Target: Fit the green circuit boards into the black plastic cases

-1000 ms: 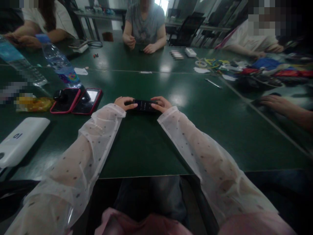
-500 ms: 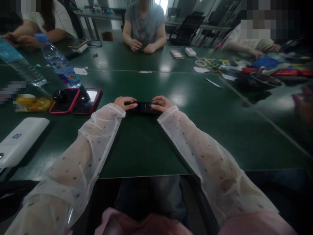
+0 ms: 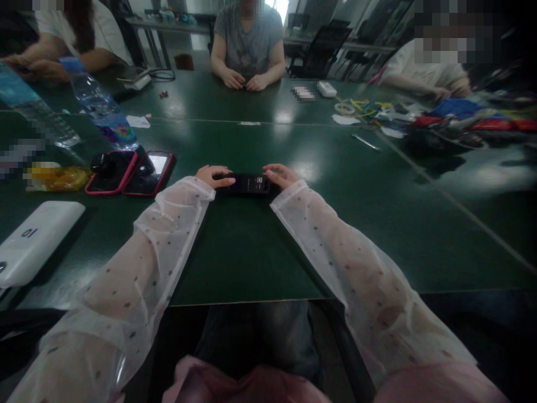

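A flat black rectangular device, phone-like, lies sideways before me at the table's middle. Small pale marks show on its dark face; what they say is too small to read. My left hand grips its left end, thumb over the face and fingers along the far edge. At the other end my right hand is closed around the right edge, its thumb beside the face near the corner. The undersides of the fingers are hidden. Sheer white dotted sleeves cover both forearms.
Left of my hands lie two red-edged phones, a yellow packet, a white power bank and a tilted-looking water bottle. Cables and cloth heap at far right, near a pen-like stick. Other people sit around the green table.
My right thumb has slid off the device's face toward its right edge, uncovering a pale square mark. The left hand stays put. At far right, a blurred dark shape has left the table's edge.
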A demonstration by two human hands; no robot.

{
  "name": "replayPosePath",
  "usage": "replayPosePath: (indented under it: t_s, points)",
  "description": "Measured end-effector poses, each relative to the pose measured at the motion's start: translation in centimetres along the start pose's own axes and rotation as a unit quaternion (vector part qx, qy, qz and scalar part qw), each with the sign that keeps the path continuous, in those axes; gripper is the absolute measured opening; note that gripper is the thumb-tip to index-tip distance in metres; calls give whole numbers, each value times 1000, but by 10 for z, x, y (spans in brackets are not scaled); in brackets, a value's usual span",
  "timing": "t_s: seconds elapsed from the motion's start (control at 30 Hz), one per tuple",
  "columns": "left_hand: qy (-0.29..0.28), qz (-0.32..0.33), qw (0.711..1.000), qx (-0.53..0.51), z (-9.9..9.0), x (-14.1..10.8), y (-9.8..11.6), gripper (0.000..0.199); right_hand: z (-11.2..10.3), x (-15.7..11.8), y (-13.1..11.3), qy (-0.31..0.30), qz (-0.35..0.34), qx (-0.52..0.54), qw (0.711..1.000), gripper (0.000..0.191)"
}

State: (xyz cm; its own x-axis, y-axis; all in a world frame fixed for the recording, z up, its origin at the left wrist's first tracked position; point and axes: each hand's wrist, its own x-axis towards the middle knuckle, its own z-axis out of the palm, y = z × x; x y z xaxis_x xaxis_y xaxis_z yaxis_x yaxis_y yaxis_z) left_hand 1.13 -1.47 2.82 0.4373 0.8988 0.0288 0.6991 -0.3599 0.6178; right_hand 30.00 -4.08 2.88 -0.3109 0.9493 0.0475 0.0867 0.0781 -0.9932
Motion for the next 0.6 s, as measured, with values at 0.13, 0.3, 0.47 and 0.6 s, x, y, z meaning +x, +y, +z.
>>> replayPosePath:
  t_s: [0.13,0.3,0.47,0.6]
  points:
    - [-9,6,1000,-11,-4,-4,2,68,1,0,1,6,-8,6,1000,59]
    - [-15,-7,1000,-6,-6,-9,5,72,2,2,2,12,-17,-6,1000,62]
    - [-17,0,1000,3,-6,-10,7,72,2,2,2,7,-18,1,1000,58]
    - [2,-3,1000,8,-2,-7,3,72,3,0,0,8,-10,-1,1000,55]
